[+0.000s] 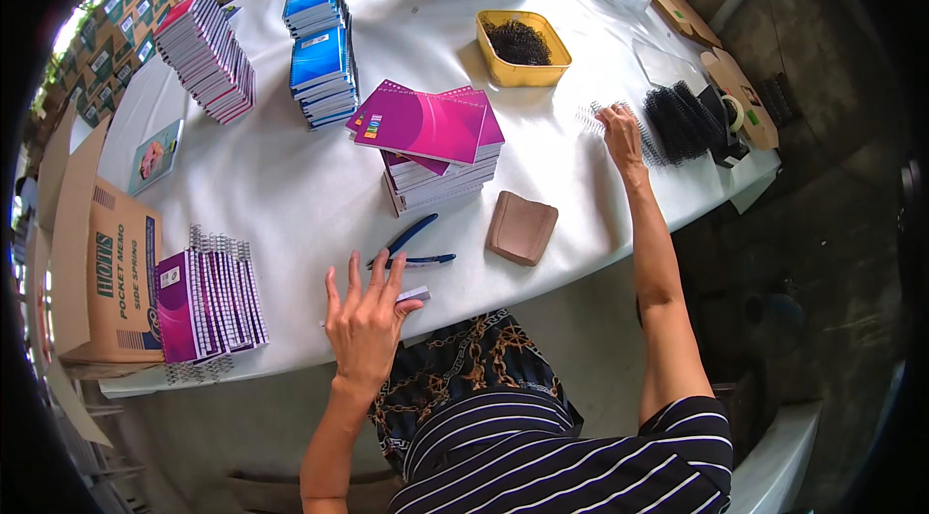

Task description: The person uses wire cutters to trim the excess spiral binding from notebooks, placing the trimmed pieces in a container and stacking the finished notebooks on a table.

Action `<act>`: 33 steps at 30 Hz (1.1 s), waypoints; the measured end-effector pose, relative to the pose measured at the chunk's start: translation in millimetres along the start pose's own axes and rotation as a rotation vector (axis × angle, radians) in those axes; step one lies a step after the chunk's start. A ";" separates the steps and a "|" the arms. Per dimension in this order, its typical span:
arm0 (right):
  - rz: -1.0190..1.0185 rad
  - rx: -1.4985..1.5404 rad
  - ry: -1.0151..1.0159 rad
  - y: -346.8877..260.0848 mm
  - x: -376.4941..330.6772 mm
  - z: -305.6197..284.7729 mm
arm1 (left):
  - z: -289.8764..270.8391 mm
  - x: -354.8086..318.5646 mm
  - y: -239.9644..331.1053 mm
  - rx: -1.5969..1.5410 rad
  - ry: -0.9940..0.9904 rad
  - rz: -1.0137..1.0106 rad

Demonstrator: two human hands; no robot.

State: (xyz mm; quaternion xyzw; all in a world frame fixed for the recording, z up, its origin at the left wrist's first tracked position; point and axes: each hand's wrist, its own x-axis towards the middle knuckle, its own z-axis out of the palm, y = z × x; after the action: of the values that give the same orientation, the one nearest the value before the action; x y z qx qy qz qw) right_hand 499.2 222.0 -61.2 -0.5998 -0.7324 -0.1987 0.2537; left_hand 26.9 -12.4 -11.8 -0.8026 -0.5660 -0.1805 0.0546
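Striped sleeves and a chain-patterned lap fill the foreground as a person works at a round surface (290,195) draped in white cloth. Left hand (366,320) lies flat near the front edge, fingers spread, its fingertips just beside a small white block (413,294) and blue-handled pliers (411,248). Right hand (621,135) reaches far across, fingers resting on a clear spiral coil (592,117) next to a heap of black binding coils (677,122); whether it pinches the coil cannot be told. Centre of the surface holds a stack of magenta-covered notebooks (435,151), with a brown pad (522,227) just in front of it. A yellow tray (523,49) of dark wire pieces sits behind. Blue-covered stacks (319,49) and a leaning pink-edged stack (205,54) stand at the back left; spiral-bound purple notebooks (208,301) lie in a row at the near left edge, beside an open cardboard box (102,272). More cartons (126,1) crowd the room's left side; bare concrete floor (823,253) shows to the right.
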 end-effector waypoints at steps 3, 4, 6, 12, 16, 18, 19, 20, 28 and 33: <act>-0.082 0.072 0.062 -11.3 10.4 -25.9 | -1.2 0.3 1.7 -0.006 0.013 -0.020; -0.075 0.059 0.066 -24.1 12.8 -37.1 | -1.7 0.3 2.3 -0.006 0.011 -0.033; -0.030 0.197 0.085 -64.2 11.8 -66.6 | 0.5 0.2 1.8 0.005 0.041 -0.026; -0.125 1.016 -0.369 -241.6 -55.2 -136.5 | 2.1 1.5 1.0 -0.022 0.037 -0.026; -0.046 1.093 -0.564 -283.1 -65.4 -124.7 | 2.1 1.6 0.5 -0.022 0.047 -0.019; -0.079 1.164 -0.616 -285.3 -67.4 -117.5 | 1.8 1.3 -0.1 -0.017 0.046 -0.019; -0.097 1.200 -0.643 -286.1 -67.1 -115.8 | 1.3 1.4 -0.5 -0.016 0.042 -0.022; -0.123 1.217 -0.649 -284.5 -64.8 -115.8 | 0.8 1.5 -1.0 -0.016 0.038 -0.023; -0.164 1.081 -1.007 -277.6 -51.3 -116.1 | 1.6 0.7 -4.7 -0.017 0.039 -0.017; -0.381 0.850 -0.662 -289.4 -56.8 -125.7 | -3.0 2.8 -5.4 -0.035 0.018 -0.001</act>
State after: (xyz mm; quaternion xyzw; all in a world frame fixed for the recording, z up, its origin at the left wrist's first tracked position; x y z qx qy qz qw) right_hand 241.1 44.7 7.5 -0.3329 -0.8835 0.2696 0.1895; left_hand 22.1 -8.9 -8.7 -0.8014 -0.5626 -0.1977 0.0457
